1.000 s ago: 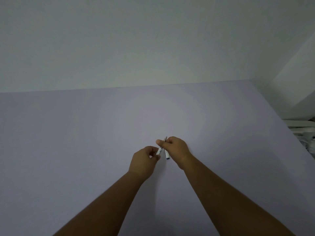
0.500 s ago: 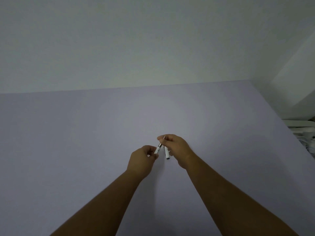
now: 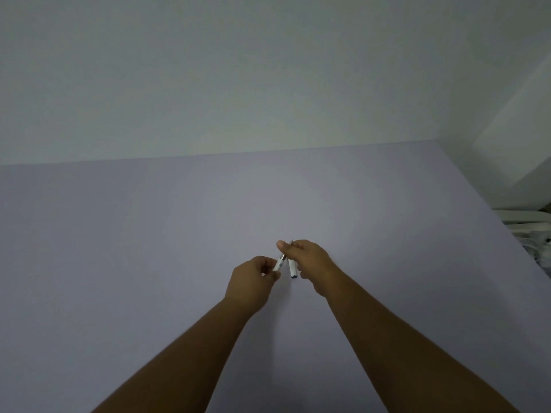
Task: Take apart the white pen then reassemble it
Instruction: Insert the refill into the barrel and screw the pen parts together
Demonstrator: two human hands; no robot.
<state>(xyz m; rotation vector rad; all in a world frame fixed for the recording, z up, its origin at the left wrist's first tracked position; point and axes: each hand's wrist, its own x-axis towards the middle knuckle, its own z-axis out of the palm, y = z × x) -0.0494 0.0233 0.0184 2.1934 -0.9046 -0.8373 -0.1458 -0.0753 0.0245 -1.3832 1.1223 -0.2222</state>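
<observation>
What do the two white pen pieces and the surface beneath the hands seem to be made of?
Both white pen pieces: probably smooth plastic, showing slight sheen; the left piece has a darker, possibly metal band. Table: matte lilac, without grain or glare, perhaps laminate or paper; unclear.

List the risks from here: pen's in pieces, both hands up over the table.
1. The left hand pinches one white pen piece only at its fingertips, above the purple table; a slip would likely drop it.
2. The right hand seems to hold two parts at once, a second white piece hanging below and a thin dark tip above; either may slide out.
3. Dim light makes lining up such small parts harder.
</observation>
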